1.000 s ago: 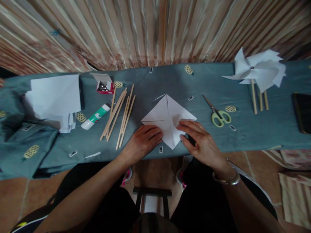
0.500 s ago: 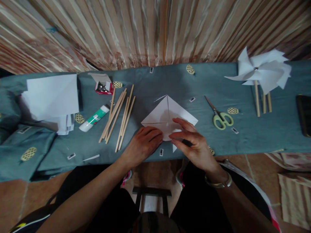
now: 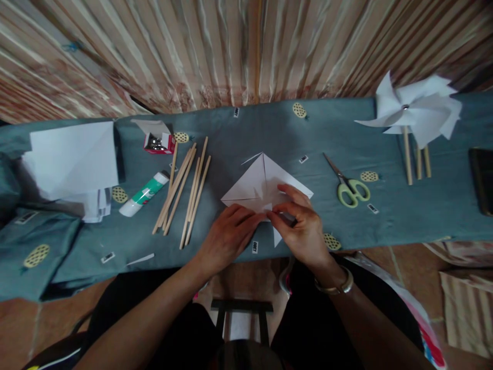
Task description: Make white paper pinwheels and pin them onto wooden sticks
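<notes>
A white sheet of paper (image 3: 246,182) with slits running in from its corners lies cornerwise on the cloth in front of me. My left hand (image 3: 231,228) rests on its near left part, fingertips pressing near the middle. With thumb and forefinger, my right hand (image 3: 300,221) pinches a bent-over flap of the same paper close to the centre. The two hands' fingertips nearly meet there, and they hide the paper's near corner in part. To the right of my right hand lie scissors (image 3: 348,190) with green handles, blades slightly apart.
Left of the paper are wooden sticks (image 3: 196,195), a glue stick (image 3: 144,194), an open red box (image 3: 159,144) of shiny metal pieces and stacked white paper (image 3: 75,159). Paper pinwheels (image 3: 419,110) on sticks lie at the right, near a dark phone-like object (image 3: 481,180).
The right thumb and forefinger have closed on the paper flap and drawn it to the centre. The left fingertips have moved right, towards them. The view has shifted slightly.
</notes>
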A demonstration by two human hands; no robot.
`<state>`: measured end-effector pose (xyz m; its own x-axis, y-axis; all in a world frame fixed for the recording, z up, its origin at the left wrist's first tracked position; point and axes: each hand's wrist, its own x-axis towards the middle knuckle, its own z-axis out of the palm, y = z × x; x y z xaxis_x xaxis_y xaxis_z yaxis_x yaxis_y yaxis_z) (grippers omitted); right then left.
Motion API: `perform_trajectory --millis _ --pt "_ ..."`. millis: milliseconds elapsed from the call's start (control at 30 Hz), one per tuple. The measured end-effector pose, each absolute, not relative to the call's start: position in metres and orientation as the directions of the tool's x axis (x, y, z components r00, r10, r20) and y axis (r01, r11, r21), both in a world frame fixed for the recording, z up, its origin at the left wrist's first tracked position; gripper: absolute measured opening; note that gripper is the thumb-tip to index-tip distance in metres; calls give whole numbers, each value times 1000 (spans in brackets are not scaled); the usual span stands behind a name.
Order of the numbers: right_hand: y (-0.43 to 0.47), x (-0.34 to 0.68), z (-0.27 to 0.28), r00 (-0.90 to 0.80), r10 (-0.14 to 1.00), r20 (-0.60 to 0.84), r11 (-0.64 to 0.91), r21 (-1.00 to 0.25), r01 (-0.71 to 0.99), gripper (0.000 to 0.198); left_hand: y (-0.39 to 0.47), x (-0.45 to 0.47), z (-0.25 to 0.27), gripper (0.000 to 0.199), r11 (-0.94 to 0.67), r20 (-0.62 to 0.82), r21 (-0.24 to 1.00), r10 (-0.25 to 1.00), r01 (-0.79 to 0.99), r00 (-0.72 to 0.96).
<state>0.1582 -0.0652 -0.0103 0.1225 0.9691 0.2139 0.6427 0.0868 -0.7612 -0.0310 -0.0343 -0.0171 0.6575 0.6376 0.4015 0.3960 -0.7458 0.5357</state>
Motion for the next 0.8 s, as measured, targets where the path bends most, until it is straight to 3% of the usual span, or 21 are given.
perform_trajectory --millis 800 --pt "-66 155 -11 121 960 252 89 -685 724 6 -29 -29 -16 17 -733 420 562 652 383 631"
